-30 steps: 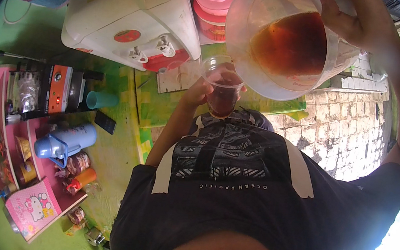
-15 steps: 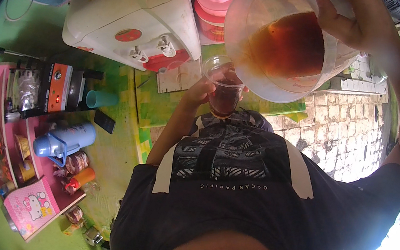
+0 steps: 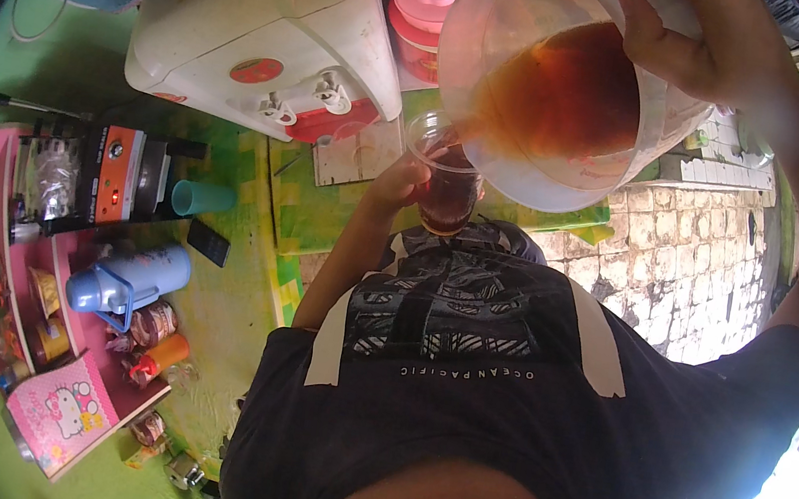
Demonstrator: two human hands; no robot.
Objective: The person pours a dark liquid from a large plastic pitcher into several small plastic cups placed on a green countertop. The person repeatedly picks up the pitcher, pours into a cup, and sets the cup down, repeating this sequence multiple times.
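Note:
My left hand (image 3: 398, 185) is closed around a clear plastic cup (image 3: 449, 196), which holds dark reddish-brown liquid. Above it to the right, my right hand (image 3: 675, 56) grips a large translucent plastic container (image 3: 460, 61) by its edge, thumb over the rim. The container is tipped toward the cup, and brown liquid (image 3: 581, 97) inside it runs to the lower lip, just over the cup's mouth. Part of my right hand's fingers is hidden behind the container. The cup's far side is partly covered by the container's rim.
A white water dispenser (image 3: 267, 30) with two taps stands at the upper left, beside a pink lidded tub (image 3: 430, 1). On the green table lie a blue thermos (image 3: 138, 278), a teal cup (image 3: 204, 200), a phone (image 3: 209, 241) and an orange-black cup sealing machine (image 3: 117, 174).
The container has shifted slightly left and tipped a little further toward the cup, its liquid spreading nearer the lip. My left hand and the cup stay nearly in place.

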